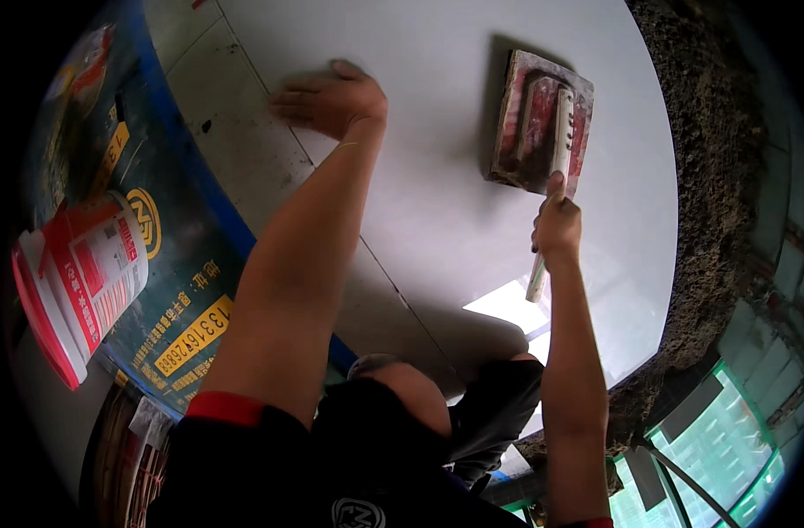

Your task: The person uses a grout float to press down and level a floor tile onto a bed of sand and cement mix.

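My left hand (332, 99), slightly blurred, lies palm down with fingers stretched out across the joint between two tiles. It rests on or just above their surface. My right hand (558, 231) is closed round the pale handle of a tile beater (543, 123). The beater has a worn, reddish rectangular slab, smeared with dried mortar, and its handle has a row of holes. A dark shadow shows on its left; I cannot tell whether the slab touches the large glossy light-grey tile (428, 167) below.
On the left, a red and white bucket (103, 273) stands on a dark green printed sheet (178, 304) with a blue edge. Rough dark mortar (697, 167) borders the tile on the right. Dark crumbs (207, 126) dot the left tile. Green netting (719, 440) shows at lower right.
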Action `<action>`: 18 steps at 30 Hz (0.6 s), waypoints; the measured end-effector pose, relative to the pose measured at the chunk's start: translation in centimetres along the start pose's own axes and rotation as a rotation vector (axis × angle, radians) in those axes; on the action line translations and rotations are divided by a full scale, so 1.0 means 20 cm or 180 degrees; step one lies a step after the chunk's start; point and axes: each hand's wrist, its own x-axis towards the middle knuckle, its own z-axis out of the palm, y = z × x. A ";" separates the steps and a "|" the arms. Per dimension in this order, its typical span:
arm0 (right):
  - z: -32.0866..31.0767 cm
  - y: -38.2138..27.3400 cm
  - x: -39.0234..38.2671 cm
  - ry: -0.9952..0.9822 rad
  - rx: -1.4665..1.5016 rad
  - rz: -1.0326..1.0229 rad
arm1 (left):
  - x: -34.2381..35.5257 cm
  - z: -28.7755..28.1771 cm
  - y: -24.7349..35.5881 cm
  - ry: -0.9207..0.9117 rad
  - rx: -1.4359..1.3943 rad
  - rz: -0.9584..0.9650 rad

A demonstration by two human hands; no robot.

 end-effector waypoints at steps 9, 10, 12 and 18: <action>0.16 0.47 -0.45 -0.0731 0.1885 0.0432 | -0.40 -0.35 -0.50 -0.0824 -0.0017 0.3451; 0.17 0.52 -0.55 -0.0783 0.2101 0.0779 | -0.44 -0.44 -0.60 -0.0988 -0.0043 0.3652; 0.07 0.58 -0.66 -0.0629 0.1498 0.0783 | -0.46 -0.54 -0.77 -0.1186 -0.0140 0.3933; -0.70 0.40 -1.02 0.0124 0.0839 -0.0095 | -0.38 -0.65 -1.03 -0.1351 -0.0183 0.4217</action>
